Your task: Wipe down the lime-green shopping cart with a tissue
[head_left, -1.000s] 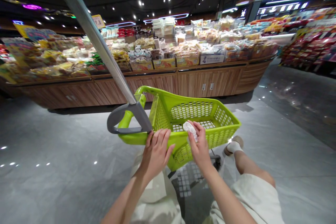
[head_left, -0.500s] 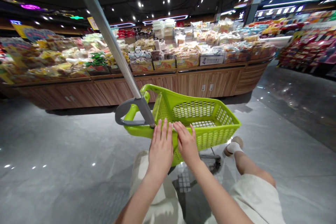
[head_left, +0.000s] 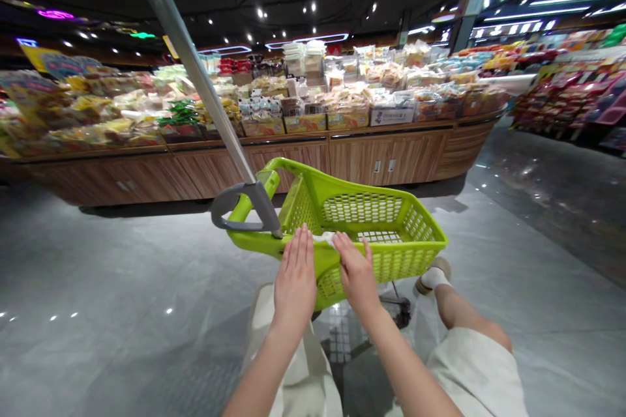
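Observation:
A lime-green shopping cart basket (head_left: 379, 184) with perforated walls stands before me, its near rim under both hands. My left hand (head_left: 296, 280) lies with fingers stretched out and together across that rim, beside the grey handle bracket (head_left: 264, 205). On the same rim, my right hand (head_left: 359, 277) has its fingers bent over the edge, at one end of a crumpled white tissue (head_left: 323, 238). The tissue shows between the two hands; its ends are hidden under the fingers. My right thumb is out of sight.
A metal pole (head_left: 205, 85) slants up from the bracket at left. Beyond the basket stands a wooden display counter (head_left: 293, 150) piled with packaged foods. More shelves (head_left: 562, 101) are at right. Shiny grey floor (head_left: 147, 267) surrounds the cart; a wheel (head_left: 403, 311) shows below.
My right hand has shifted slightly right, away from the left hand. More of the white tissue now shows between them. My left fingers have drawn closer together.

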### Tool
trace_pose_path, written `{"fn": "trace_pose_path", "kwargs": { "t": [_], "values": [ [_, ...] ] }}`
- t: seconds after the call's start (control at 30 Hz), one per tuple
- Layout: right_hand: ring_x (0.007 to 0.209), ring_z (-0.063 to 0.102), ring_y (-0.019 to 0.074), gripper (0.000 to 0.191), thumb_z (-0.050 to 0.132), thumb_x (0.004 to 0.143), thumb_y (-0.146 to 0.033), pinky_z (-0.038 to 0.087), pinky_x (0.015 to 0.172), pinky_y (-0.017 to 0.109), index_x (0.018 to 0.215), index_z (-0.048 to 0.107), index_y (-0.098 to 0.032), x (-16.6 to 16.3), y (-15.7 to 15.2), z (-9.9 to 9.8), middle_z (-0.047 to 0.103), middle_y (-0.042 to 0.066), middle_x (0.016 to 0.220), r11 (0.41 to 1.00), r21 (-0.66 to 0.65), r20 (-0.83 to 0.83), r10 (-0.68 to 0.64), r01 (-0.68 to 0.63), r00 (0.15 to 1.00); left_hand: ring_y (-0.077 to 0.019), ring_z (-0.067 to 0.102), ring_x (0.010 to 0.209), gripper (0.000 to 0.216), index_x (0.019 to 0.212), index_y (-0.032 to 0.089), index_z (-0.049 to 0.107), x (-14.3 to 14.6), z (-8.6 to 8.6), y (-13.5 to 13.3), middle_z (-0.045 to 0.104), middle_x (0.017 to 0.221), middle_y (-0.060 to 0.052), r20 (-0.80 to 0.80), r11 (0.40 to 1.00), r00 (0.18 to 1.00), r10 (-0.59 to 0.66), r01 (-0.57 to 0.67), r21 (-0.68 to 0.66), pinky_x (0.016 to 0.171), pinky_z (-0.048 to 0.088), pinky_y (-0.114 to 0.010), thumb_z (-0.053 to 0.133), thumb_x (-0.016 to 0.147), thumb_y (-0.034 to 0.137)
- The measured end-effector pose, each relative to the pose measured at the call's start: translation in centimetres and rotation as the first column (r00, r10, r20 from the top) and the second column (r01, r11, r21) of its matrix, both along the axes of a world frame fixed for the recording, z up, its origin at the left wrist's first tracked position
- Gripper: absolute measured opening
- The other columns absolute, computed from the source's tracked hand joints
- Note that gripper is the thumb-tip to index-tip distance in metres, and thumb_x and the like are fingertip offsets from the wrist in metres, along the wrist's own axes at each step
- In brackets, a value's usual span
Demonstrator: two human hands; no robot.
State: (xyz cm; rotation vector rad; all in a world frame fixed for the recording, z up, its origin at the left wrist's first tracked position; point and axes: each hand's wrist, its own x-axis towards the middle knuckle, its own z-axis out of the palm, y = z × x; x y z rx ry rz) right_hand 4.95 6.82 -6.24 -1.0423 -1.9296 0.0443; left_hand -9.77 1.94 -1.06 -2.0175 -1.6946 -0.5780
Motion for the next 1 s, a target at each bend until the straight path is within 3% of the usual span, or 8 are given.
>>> {"fn": "trace_pose_path", "kwargs": {
  "t": [0.17,0.3,0.37,0.47,0.6,0.73,0.87,1.0],
  "values": [
    [0.130,0.053,0.0205,0.067,0.038,0.082,-0.001,0.030,0.114,0.053,0.143,0.045,-0.026,-1.4,-0.1,2.1,0.057,0.008,0.139,0.989,-0.056,-0.085,0.134,-0.139,0.987,-0.0278,0.028,0.145,0.078,0.154,0.012,0.013,-0.1,0.5,-0.2,0.034,0.155,-0.019,0.105,1.000,0.994,-0.023,0.022,0.005,0.116,0.031,-0.050,0.042,0.083,0.004],
    [0.115,0.063,0.0220,0.043,0.046,0.088,-0.015,0.047,0.101,0.044,0.128,0.060,-0.024,1.1,-0.1,2.9,0.067,0.009,0.125,0.962,-0.190,-0.443,0.094,-0.195,0.892,-0.0273,0.037,0.141,0.064,0.151,0.016,0.026,0.8,1.3,-0.3,0.041,0.151,-0.017,0.406,0.994,0.907,-0.113,0.101,0.051,0.115,0.032,-0.051,0.045,0.090,0.016],
    [0.107,0.065,0.0223,0.025,0.056,0.088,-0.026,0.052,0.092,0.039,0.110,0.066,-0.022,1.7,-0.5,3.6,0.070,0.009,0.116,0.936,-0.242,-0.629,0.050,-0.256,0.776,-0.0267,0.042,0.138,0.060,0.148,0.019,0.031,1.7,1.5,-0.2,0.043,0.150,-0.016,0.656,0.989,0.743,-0.132,0.144,0.036,0.113,0.036,-0.049,0.051,0.092,0.029],
    [0.083,0.065,0.0173,0.020,0.070,0.079,-0.036,0.053,0.072,0.028,0.088,0.061,-0.021,2.0,-1.4,4.7,0.069,0.004,0.094,0.897,-0.280,-0.779,-0.003,-0.343,0.626,-0.0258,0.057,0.124,0.058,0.136,0.020,0.046,3.1,1.7,0.1,0.057,0.137,-0.014,0.940,0.946,0.338,-0.052,0.317,-0.062,0.104,0.045,-0.042,0.062,0.086,0.044],
    [0.063,0.053,0.0120,0.028,0.073,0.076,-0.044,0.042,0.058,0.022,0.078,0.058,-0.020,2.9,-2.2,4.8,0.059,-0.003,0.073,0.786,-0.403,-0.783,-0.032,-0.468,0.621,-0.0225,0.067,0.097,0.046,0.107,0.018,0.062,4.0,2.2,0.4,0.071,0.105,-0.008,0.995,0.868,-0.040,0.092,0.492,-0.061,0.086,0.051,-0.032,0.073,0.074,0.047],
    [0.059,0.044,0.0112,0.037,0.063,0.083,-0.052,0.035,0.055,0.023,0.067,0.055,-0.019,4.7,-2.2,4.3,0.051,-0.004,0.062,0.710,-0.462,-0.730,0.035,-0.531,0.682,-0.0192,0.065,0.093,0.038,0.094,0.018,0.066,3.8,2.4,0.2,0.072,0.097,-0.005,0.972,0.838,-0.186,0.144,0.545,-0.020,0.085,0.048,-0.028,0.080,0.067,0.040],
    [0.064,0.047,0.0135,0.040,0.056,0.087,-0.055,0.036,0.058,0.024,0.072,0.063,-0.018,5.7,-2.0,4.5,0.056,-0.001,0.068,0.734,-0.475,-0.687,0.035,-0.485,0.726,-0.0115,0.060,0.076,0.032,0.079,0.019,0.060,3.7,2.0,0.0,0.066,0.084,0.001,0.942,0.835,-0.285,0.176,0.550,0.010,0.071,0.046,-0.021,0.083,0.063,0.034],
    [0.073,0.055,0.0172,0.039,0.058,0.086,-0.054,0.041,0.064,0.025,0.080,0.070,-0.018,5.8,-2.2,4.8,0.066,0.003,0.079,0.744,-0.515,-0.663,-0.031,-0.425,0.748,-0.0090,0.058,0.074,0.039,0.095,0.021,0.063,4.1,2.0,-0.3,0.063,0.087,0.002,0.937,0.825,-0.294,0.188,0.565,0.012,0.067,0.044,-0.018,0.084,0.062,0.028]
  ]
}}
